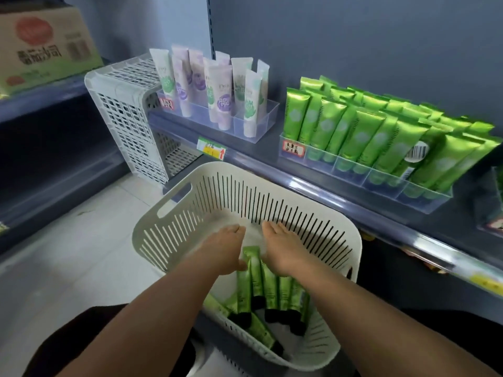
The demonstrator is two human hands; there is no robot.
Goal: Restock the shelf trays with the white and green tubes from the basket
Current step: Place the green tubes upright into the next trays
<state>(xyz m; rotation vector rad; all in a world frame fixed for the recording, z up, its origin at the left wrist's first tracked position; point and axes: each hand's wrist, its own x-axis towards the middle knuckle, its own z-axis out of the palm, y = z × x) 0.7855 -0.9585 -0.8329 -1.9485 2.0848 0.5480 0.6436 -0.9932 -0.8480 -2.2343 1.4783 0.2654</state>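
Place: a shop aisle.
Evidence: price tag [211, 149] on shelf edge [340, 191] at twelve o'clock; stocked display trays [424, 198] at two o'clock.

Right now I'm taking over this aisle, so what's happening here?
A person is restocking: both hands, left hand and right hand, reach into the white basket and gather the green tubes between them. The green tube tray on the shelf looks nearly full; the tray of white tubes has gaps.
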